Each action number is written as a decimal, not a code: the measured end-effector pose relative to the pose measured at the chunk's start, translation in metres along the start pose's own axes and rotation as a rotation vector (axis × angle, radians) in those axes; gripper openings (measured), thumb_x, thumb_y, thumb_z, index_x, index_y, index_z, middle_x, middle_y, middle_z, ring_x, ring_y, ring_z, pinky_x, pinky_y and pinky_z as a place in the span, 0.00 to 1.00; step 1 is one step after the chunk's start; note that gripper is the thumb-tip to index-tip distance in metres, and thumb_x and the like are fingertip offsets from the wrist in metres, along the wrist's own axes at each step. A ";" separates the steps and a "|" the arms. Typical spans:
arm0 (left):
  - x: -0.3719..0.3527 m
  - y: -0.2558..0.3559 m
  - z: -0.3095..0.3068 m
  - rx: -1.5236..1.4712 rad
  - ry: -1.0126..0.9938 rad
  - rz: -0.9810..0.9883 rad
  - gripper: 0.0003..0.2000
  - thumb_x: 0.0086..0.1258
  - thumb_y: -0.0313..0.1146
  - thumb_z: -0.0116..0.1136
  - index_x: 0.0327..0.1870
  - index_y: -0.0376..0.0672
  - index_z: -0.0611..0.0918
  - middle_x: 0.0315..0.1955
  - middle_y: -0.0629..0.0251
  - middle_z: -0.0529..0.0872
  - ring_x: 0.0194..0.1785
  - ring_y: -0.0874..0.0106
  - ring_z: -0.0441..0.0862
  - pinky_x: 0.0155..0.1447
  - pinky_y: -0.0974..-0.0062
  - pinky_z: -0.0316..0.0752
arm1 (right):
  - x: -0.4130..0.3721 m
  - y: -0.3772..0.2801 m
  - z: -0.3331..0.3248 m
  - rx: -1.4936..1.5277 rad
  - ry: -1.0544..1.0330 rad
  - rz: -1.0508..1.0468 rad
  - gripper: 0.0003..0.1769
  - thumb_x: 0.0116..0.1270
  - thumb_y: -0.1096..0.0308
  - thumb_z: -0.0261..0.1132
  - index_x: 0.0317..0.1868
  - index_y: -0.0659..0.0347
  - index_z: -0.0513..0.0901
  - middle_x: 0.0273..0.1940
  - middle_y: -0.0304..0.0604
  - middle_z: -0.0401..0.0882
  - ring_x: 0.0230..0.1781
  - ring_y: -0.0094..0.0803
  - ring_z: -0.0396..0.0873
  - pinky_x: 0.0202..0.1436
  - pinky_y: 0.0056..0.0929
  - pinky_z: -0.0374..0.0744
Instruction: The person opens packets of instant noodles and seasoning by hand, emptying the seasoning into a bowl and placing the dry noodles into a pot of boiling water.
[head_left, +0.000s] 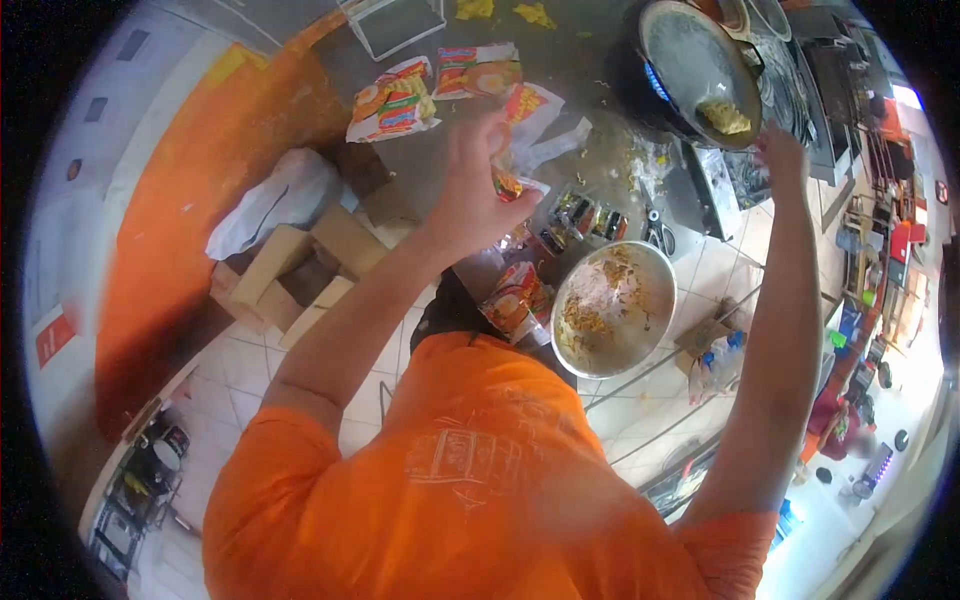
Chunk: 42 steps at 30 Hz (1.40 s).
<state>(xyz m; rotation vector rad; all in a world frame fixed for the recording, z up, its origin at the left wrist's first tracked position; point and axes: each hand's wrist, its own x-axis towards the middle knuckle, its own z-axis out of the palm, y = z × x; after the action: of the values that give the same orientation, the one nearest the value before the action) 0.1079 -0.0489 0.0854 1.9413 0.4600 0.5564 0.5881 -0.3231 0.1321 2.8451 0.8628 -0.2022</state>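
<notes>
My left hand (480, 190) reaches over the counter, thumb and fingers spread apart. A red and yellow instant noodle packet (508, 186) shows between thumb and fingers, and I see no firm grip on it. Beyond it lies an orange and white wrapper (535, 112). My right hand (782, 158) is at the near rim of a dark wok (640, 110) of pale liquid; its fingers are small and blurred. A yellowish noodle clump (724, 117) sits in the liquid near that hand. Blue flame shows at the wok's side.
More noodle packets (395, 100) lie on the counter. Close to my body are a metal bowl (655, 340) with crumbs and powder, another packet (515, 300), small sachets (572, 218) and scissors (657, 232). Cardboard boxes (280, 270) stand on the left; a person (845, 430) is far right.
</notes>
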 end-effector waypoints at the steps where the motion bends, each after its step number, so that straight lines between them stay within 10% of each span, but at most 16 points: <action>1: -0.002 -0.004 0.001 -0.006 -0.006 -0.014 0.46 0.56 0.26 0.79 0.76 0.42 0.62 0.65 0.49 0.67 0.72 0.51 0.69 0.78 0.55 0.67 | 0.004 -0.006 -0.003 0.303 0.181 0.092 0.17 0.79 0.54 0.66 0.49 0.60 0.90 0.39 0.35 0.91 0.32 0.17 0.82 0.28 0.18 0.72; 8: -0.004 -0.059 0.005 0.348 -0.178 -0.008 0.49 0.55 0.35 0.82 0.78 0.42 0.64 0.66 0.43 0.71 0.74 0.44 0.66 0.78 0.50 0.63 | -0.162 -0.150 -0.103 0.976 0.195 0.070 0.15 0.81 0.59 0.63 0.53 0.59 0.91 0.34 0.32 0.84 0.26 0.15 0.70 0.31 0.19 0.70; 15: 0.036 -0.072 -0.007 0.504 -0.266 -0.010 0.38 0.69 0.50 0.70 0.77 0.46 0.70 0.69 0.46 0.75 0.73 0.41 0.71 0.69 0.45 0.76 | -0.308 -0.165 -0.051 1.131 -0.138 0.157 0.12 0.82 0.67 0.62 0.53 0.65 0.88 0.33 0.32 0.80 0.30 0.16 0.72 0.35 0.19 0.70; 24: 0.162 -0.149 0.002 1.087 -0.340 0.185 0.46 0.59 0.48 0.78 0.80 0.51 0.68 0.72 0.47 0.74 0.75 0.43 0.71 0.76 0.43 0.68 | -0.387 -0.177 0.006 1.359 -0.088 0.406 0.11 0.82 0.68 0.61 0.51 0.65 0.87 0.31 0.31 0.77 0.29 0.16 0.70 0.33 0.19 0.68; 29: 0.213 -0.182 0.002 0.939 -0.551 -0.114 0.50 0.53 0.53 0.80 0.78 0.42 0.69 0.69 0.45 0.77 0.73 0.47 0.75 0.78 0.53 0.68 | -0.396 -0.189 -0.005 1.385 -0.052 0.463 0.11 0.82 0.67 0.62 0.51 0.65 0.87 0.31 0.31 0.77 0.31 0.14 0.70 0.34 0.18 0.68; 36: 0.142 -0.096 -0.003 0.554 0.069 0.339 0.39 0.56 0.43 0.82 0.66 0.37 0.76 0.61 0.44 0.79 0.64 0.46 0.77 0.68 0.51 0.73 | -0.368 -0.208 -0.018 1.324 0.032 0.340 0.09 0.79 0.71 0.64 0.51 0.65 0.88 0.34 0.36 0.83 0.34 0.21 0.77 0.40 0.23 0.77; 42: 0.014 0.010 0.030 0.117 -0.122 0.245 0.40 0.54 0.37 0.83 0.67 0.36 0.70 0.60 0.46 0.75 0.66 0.44 0.71 0.65 0.48 0.73 | -0.316 -0.237 -0.054 1.059 0.127 -0.057 0.10 0.74 0.72 0.66 0.52 0.62 0.88 0.50 0.50 0.83 0.51 0.42 0.83 0.55 0.34 0.81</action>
<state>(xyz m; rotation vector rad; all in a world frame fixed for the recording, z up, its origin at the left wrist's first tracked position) 0.1370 -0.0675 0.0856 2.1465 0.1809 0.5730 0.1995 -0.2886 0.2127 3.8222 1.0949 -0.6627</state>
